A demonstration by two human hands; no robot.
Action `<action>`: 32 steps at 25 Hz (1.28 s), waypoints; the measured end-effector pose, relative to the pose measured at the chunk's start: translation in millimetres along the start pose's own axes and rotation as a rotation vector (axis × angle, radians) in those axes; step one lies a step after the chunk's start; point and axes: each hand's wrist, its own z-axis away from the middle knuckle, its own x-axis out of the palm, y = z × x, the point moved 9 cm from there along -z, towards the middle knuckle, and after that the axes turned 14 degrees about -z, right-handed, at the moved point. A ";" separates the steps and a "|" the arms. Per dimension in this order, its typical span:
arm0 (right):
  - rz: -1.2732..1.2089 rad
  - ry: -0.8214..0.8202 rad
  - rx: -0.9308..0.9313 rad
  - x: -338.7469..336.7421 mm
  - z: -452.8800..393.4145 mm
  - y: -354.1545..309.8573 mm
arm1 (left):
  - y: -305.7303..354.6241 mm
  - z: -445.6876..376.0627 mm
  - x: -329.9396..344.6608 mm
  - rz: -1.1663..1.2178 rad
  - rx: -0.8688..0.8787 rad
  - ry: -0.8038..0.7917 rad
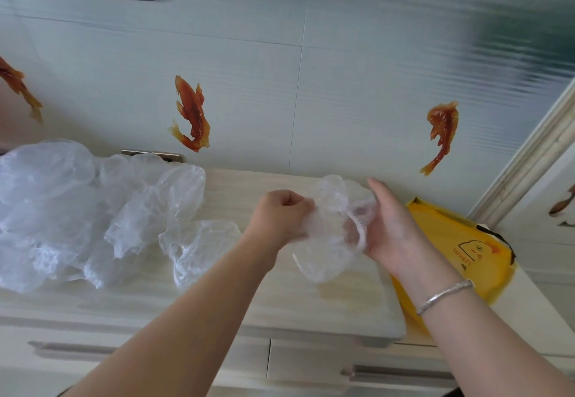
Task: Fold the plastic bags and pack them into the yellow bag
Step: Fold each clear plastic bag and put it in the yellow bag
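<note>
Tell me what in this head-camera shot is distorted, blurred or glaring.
Head view: wide-angle bend tilts the door frame at right; the upper right wall smears into dark blur; soft daylight, no hard glare; the held plastic bag and both hands stay fairly sharp.

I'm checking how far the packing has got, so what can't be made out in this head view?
- Inside of the yellow bag: the right hand and forearm cover its near part and its opening does not show, so its contents cannot be told.
- Pile of plastic bags: overlapping, see-through, cut off at the left edge; no count possible.
- Held plastic bag: crumpled between the left hand and right hand; folds unclear.
</note>
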 end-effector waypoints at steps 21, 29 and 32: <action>0.290 -0.353 -0.223 39.1 19.9 5.8 | -10.9 -12.2 -37.5 0.074 -0.033 0.369; -0.023 -0.077 -0.211 2.6 -0.9 -13.1 | -16.5 -16.6 -50.6 0.201 -0.089 0.390; 0.023 -0.049 -0.195 0.9 -6.7 -5.9 | -5.2 -9.6 -47.9 0.070 -0.026 0.409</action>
